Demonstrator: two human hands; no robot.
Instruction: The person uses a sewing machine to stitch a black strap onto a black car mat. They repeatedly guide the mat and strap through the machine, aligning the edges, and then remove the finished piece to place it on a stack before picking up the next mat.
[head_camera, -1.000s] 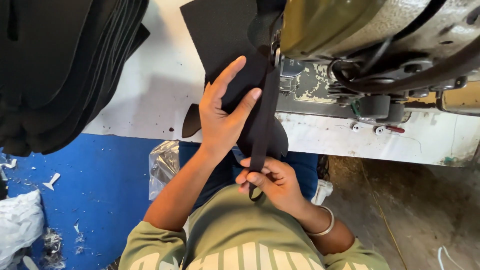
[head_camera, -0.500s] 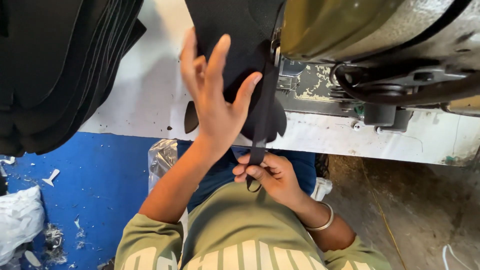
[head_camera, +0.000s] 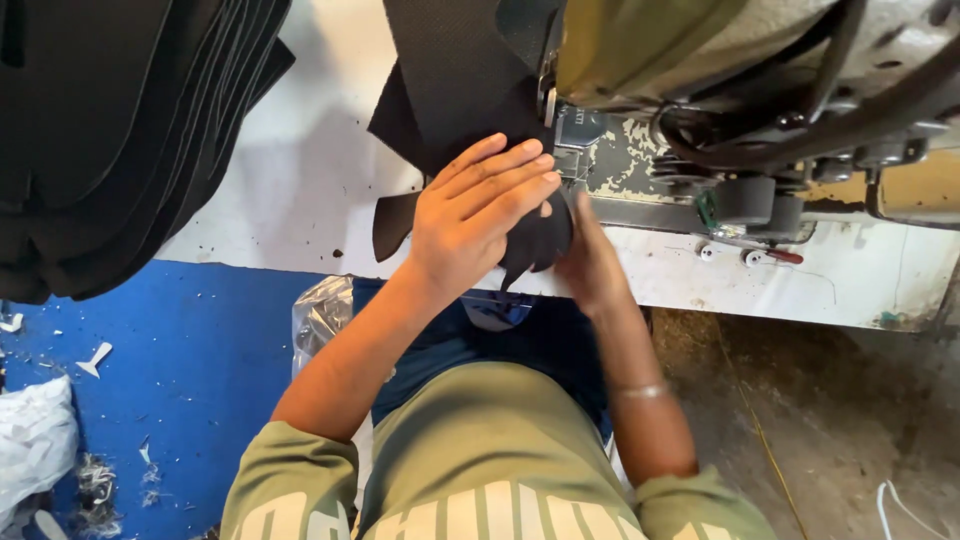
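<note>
Left hand (head_camera: 478, 215): fingers flat, pressing black fabric piece (head_camera: 455, 75) onto white worktop (head_camera: 300, 190) at sewing machine (head_camera: 740, 90).
Right hand (head_camera: 590, 262): at the fabric's lower edge; grip cannot be told.
Risk: fingertips lie near the machine's foot; fabric may slide askew.
Surroundings: stack of black pieces (head_camera: 110, 130) at left, blue floor (head_camera: 150, 340) littered with scraps.

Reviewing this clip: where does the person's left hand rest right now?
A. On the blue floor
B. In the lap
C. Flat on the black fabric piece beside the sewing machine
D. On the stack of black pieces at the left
C: the left hand lies flat, fingers spread, on the black fabric piece next to the sewing machine.
</note>
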